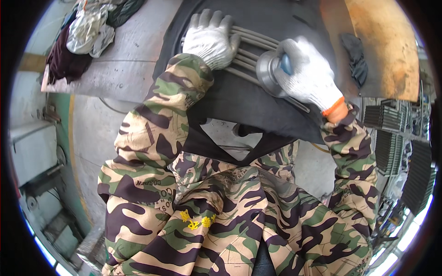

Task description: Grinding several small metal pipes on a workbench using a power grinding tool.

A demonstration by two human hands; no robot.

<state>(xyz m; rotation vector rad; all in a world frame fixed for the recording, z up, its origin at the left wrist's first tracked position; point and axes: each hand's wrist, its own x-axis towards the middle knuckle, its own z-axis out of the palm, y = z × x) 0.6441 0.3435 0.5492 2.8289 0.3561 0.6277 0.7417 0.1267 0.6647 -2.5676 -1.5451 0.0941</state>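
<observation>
Right hand (307, 76) around grinder (271, 71) — left hand (212, 39) flat on ribbed panel (248, 57).

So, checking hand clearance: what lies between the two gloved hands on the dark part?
In the head view, only grey ribs run between the left hand and the right hand holding the grinder.

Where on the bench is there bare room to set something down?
Free: the grey bench top between the rag pile and the dark panel. The rusty sheet is bare right of the dark glove. Crowded: the panel's ribs, under the left hand and the right hand gripping the grinder.
</observation>
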